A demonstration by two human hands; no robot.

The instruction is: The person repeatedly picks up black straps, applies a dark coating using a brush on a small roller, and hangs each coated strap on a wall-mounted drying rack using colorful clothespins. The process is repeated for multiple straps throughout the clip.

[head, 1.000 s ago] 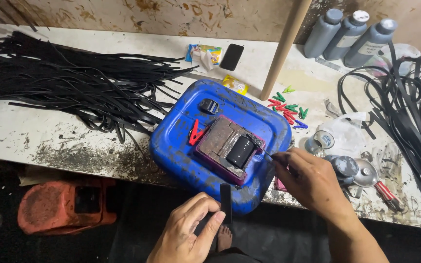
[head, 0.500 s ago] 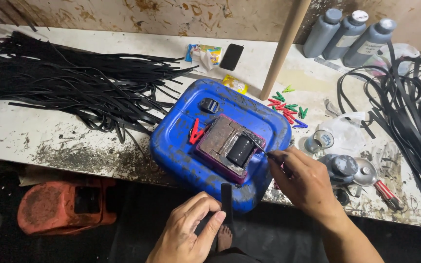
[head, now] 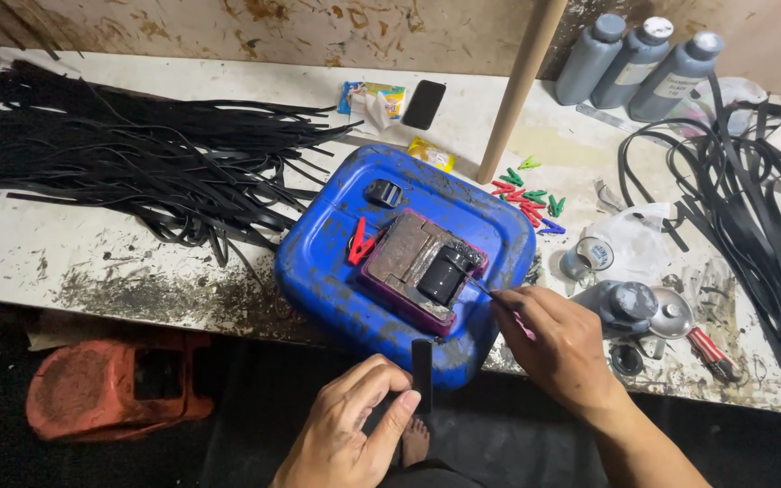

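While left hand [head: 354, 429] pinches black strip [head: 421, 375], right hand [head: 560, 343] clamped on thin brush [head: 490, 294].

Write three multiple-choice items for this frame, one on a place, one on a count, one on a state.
1. Where does the red clothes peg lie?
A. on the blue container
B. among the black strips
C. beside the phone

2. How many grey bottles stand at the back right of the bench?
A. two
B. three
C. five

3. What is the left hand doing?
A. resting flat on the bench
B. pinching a black strip
C. hanging free with nothing in it

Answers:
1 A, the peg sits on the container's top next to the purple pad.
2 B, three capped bottles stand side by side.
3 B, thumb and fingers close on the strip's upright end, below the container.
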